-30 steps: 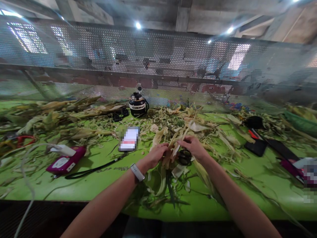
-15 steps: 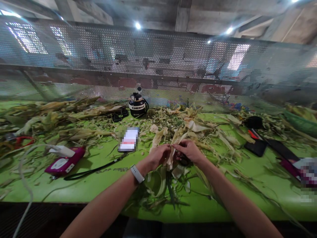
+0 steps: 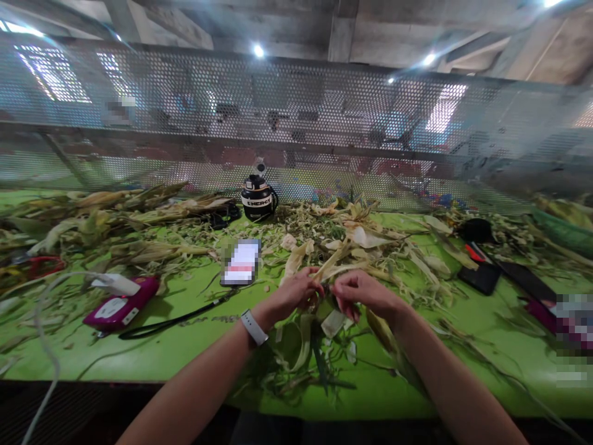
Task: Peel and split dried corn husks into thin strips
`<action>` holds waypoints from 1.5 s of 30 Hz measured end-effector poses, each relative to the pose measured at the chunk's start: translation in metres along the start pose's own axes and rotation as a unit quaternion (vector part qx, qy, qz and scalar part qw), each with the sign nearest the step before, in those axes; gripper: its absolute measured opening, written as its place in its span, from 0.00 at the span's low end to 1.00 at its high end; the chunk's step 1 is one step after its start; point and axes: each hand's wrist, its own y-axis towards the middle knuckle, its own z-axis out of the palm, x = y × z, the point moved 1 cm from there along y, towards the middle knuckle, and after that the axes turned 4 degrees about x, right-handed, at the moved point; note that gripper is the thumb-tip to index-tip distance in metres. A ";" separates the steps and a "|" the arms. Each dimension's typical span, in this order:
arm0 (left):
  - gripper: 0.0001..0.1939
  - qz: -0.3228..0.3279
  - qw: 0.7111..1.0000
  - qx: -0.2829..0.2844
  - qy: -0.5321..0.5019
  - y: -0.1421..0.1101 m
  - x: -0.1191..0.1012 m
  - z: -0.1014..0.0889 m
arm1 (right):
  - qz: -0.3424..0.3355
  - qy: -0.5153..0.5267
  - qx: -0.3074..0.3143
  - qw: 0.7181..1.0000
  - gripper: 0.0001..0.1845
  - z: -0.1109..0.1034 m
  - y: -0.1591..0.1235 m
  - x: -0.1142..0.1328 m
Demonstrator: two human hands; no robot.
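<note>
Pale, dry corn husk [image 3: 334, 266] runs up and right from the fingers of my left hand [image 3: 299, 292], which is closed on its lower end. That wrist wears a watch with a light band [image 3: 254, 327]. Just to the right, my right hand [image 3: 365, 293] is closed with its fingers curled in; what they pinch, if anything, is hidden. A small gap separates the two hands. Beneath them lie a whitish husk piece [image 3: 333, 323], a curled husk strip [image 3: 303, 346] and green shreds [image 3: 320, 364].
A phone [image 3: 241, 262] with a black strap lies left of my hands. Further left sits a purple power strip [image 3: 121, 303] with a white cable. A black jug [image 3: 257, 199] stands before a perforated metal screen [image 3: 324, 142]. Husk heaps [image 3: 106, 216] and dark flat items [image 3: 482, 276] lie around.
My hands have drawn apart slightly, the right one moving right and turning. The husk that stood upright between them now leans to the upper right from my left hand.
</note>
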 end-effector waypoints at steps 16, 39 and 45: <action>0.24 0.033 0.989 0.106 0.099 -0.015 -0.018 0.003 | -0.005 -0.456 -0.069 0.887 0.19 0.004 0.001 0.000; 0.14 0.203 0.946 -0.097 -0.231 -0.006 -0.021 0.005 | -0.068 -0.101 -0.352 0.928 0.17 -0.002 0.009 0.004; 0.09 0.084 0.983 -0.043 -0.160 -0.005 -0.016 0.008 | -0.046 0.015 -0.322 0.945 0.20 -0.021 0.026 -0.009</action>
